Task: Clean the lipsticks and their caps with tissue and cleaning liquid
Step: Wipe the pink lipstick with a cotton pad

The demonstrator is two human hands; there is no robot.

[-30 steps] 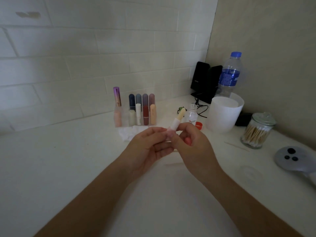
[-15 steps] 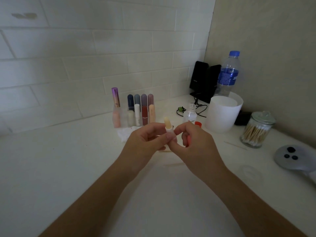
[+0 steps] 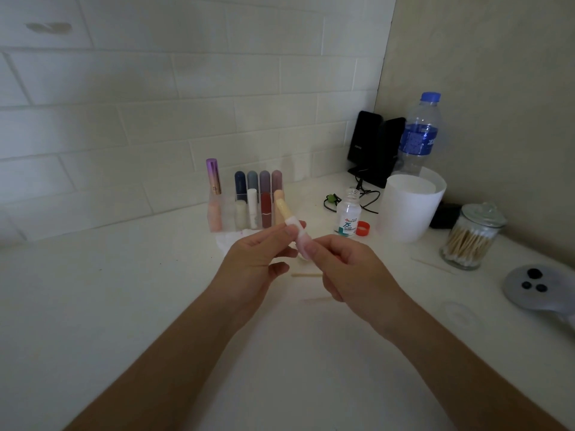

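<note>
An open pink lipstick (image 3: 296, 229) with a pale yellow stick is held tilted up to the left over the white counter. My left hand (image 3: 255, 259) pinches its upper tube and my right hand (image 3: 345, 269) pinches its lower end. A crumpled white tissue (image 3: 228, 241) lies behind my left hand. The small clear bottle of cleaning liquid (image 3: 348, 216) stands uncapped, with its red cap (image 3: 362, 228) beside it. Several more lipsticks stand in a clear holder (image 3: 224, 216) by the wall.
A white cup (image 3: 407, 209), a water bottle (image 3: 418, 135) and black speakers (image 3: 373, 147) stand at the back right. A glass jar of cotton swabs (image 3: 473, 237) and a grey controller (image 3: 535, 287) sit at the right. Loose swab sticks (image 3: 306, 275) lie on the counter below my hands.
The lipstick's tip has swung from leaning right, through upright, to leaning left. Both hands stayed on it and shifted slightly.
</note>
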